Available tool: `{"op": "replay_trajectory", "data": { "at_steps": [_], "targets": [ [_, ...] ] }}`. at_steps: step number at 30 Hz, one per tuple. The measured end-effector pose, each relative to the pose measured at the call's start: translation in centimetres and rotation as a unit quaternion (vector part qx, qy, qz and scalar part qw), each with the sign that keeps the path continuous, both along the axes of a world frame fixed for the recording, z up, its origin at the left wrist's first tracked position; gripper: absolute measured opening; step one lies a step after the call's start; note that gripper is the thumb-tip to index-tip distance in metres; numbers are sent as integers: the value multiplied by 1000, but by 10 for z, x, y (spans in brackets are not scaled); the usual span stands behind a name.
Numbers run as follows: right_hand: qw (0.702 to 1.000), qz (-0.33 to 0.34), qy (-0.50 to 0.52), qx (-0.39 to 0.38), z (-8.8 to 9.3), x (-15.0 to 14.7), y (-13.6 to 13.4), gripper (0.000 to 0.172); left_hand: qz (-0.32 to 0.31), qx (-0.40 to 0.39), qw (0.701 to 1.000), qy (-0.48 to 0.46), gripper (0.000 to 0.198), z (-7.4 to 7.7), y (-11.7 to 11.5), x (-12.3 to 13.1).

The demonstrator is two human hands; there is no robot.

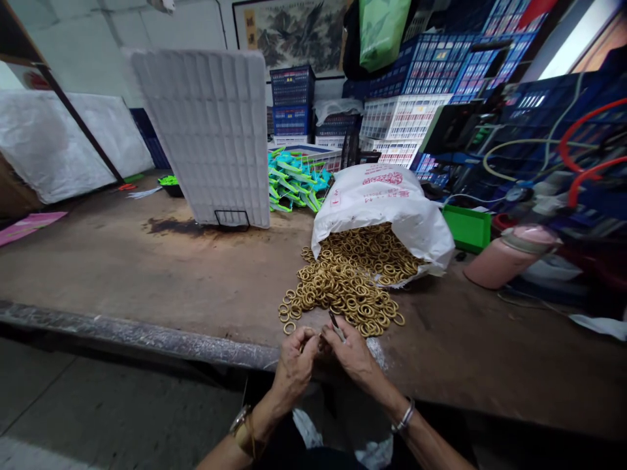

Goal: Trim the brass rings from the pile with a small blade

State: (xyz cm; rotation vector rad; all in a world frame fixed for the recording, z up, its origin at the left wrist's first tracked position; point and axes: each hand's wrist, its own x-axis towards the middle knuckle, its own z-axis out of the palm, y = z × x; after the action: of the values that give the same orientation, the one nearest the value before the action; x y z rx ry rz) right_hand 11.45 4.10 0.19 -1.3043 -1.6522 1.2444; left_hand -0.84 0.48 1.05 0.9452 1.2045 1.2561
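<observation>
Brass-coloured rings [337, 287] lie heaped near the table's front edge, spilling from the open mouth of a white sack [382, 196]. Just in front of the heap, my left hand [296, 362] is closed with thumb and fingers pinched; a bit of a ring seems to show in it, mostly hidden. My right hand [350, 349] is closed around a small dark-tipped tool [336, 326], and its fingertips meet those of the left hand. A single ring [289, 328] lies apart, just beyond my left hand.
A white ribbed panel [210, 137] stands upright on the wooden table [122, 274]. Behind are green and blue plastic pieces [296, 179] and stacked crates [292, 98]. A pink bottle [509, 258] and green tray [467, 228] are at the right, near red hoses.
</observation>
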Motion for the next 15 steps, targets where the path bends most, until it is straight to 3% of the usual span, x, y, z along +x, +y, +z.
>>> {"op": "replay_trajectory", "data": {
  "at_steps": [7, 10, 12, 15],
  "targets": [
    [999, -2, -30, 17, -8, 2, 1, 19, -94, -91, 988, -76, 31, -6, -6, 1],
    [999, -14, -48, 9, -10, 5, 0, 20, -83, -79, 991, -72, 29, -8, -7, 2],
    [995, -21, -92, 44, -10, 9, -2, 22, -73, -76, 993, -60, 29, -8, -6, 4],
    [980, 38, -161, 110, -12, 14, -6, 18, -54, -78, 994, -46, 30, -6, -5, 6]
  ]
}}
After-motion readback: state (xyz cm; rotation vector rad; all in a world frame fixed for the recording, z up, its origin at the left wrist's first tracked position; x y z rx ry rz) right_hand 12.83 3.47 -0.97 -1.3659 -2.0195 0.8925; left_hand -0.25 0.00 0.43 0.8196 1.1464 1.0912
